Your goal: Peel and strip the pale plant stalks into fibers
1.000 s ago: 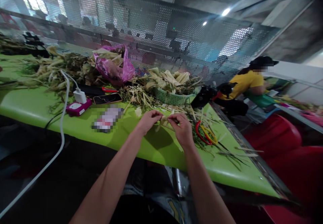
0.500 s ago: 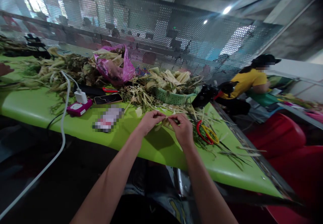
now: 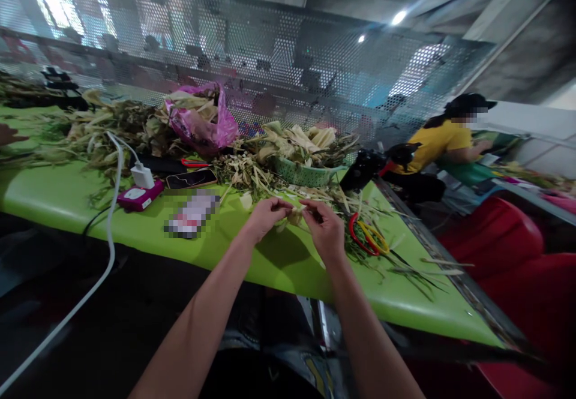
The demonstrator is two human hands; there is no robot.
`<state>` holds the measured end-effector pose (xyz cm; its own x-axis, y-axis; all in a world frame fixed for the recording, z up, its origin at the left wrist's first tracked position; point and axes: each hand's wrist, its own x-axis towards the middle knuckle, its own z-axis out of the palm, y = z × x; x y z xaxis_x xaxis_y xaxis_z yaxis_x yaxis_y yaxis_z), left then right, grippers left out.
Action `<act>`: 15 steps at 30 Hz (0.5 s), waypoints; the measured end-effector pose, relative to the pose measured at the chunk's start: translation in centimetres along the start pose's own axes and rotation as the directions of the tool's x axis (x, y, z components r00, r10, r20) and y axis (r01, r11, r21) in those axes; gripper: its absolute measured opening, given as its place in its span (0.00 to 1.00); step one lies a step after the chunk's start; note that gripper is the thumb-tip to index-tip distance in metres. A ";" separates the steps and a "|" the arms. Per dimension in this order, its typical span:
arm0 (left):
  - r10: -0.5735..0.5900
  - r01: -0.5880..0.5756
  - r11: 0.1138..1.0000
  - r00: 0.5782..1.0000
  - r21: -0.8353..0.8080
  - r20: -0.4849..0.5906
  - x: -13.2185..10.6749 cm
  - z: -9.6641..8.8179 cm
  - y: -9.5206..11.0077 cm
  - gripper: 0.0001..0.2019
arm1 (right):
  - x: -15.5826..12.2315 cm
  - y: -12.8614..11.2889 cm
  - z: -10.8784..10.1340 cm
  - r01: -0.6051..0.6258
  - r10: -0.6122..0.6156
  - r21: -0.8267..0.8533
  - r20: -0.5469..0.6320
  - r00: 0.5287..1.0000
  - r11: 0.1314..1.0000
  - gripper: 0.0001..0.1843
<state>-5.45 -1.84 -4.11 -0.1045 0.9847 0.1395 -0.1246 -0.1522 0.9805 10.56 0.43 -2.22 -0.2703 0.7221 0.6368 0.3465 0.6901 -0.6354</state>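
Over the green tabletop, my left hand pinches one side of a small pale strip of dried husk. Thumb and fingertips of my right hand are closed on its other side. The strip is partly covered by my fingers, so its full shape cannot be made out. Just right of my right hand lie scissors with red and yellow handles, among green stems. Behind my hands stands a green basket heaped with dried husks.
A pink plastic bag of husks sits at the back. To the left are a phone, a magenta power adapter and a white cable. Another person's hand shows at far left; a person in yellow sits right, near red chairs.
My fingertips have shifted slightly around the husk strip, with the right index finger a little more raised. The view has moved a touch; the things on the table lie as before.
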 end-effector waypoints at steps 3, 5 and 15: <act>-0.011 0.011 1.000 1.000 -0.004 0.018 -0.2 0.1 0.2 0.11 | 0.0 -0.1 0.2 -0.013 0.013 0.012 0.005 1.000 1.000 0.12; -0.022 0.022 1.000 1.000 -0.002 0.020 -0.2 0.2 0.4 0.11 | 0.0 -0.2 0.2 -0.011 0.011 0.004 0.000 1.000 1.000 0.11; 0.096 -0.087 0.983 0.994 0.159 -0.052 0.1 0.2 0.2 0.02 | 0.1 -0.5 -0.1 -0.007 0.007 -0.018 -0.002 1.000 1.000 0.14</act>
<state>-5.25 -1.76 -3.87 -0.1675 0.9597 0.2256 0.0434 -0.2215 0.9742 10.44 0.13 -1.82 -0.2659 0.7270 0.6330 0.3642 0.6837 -0.6323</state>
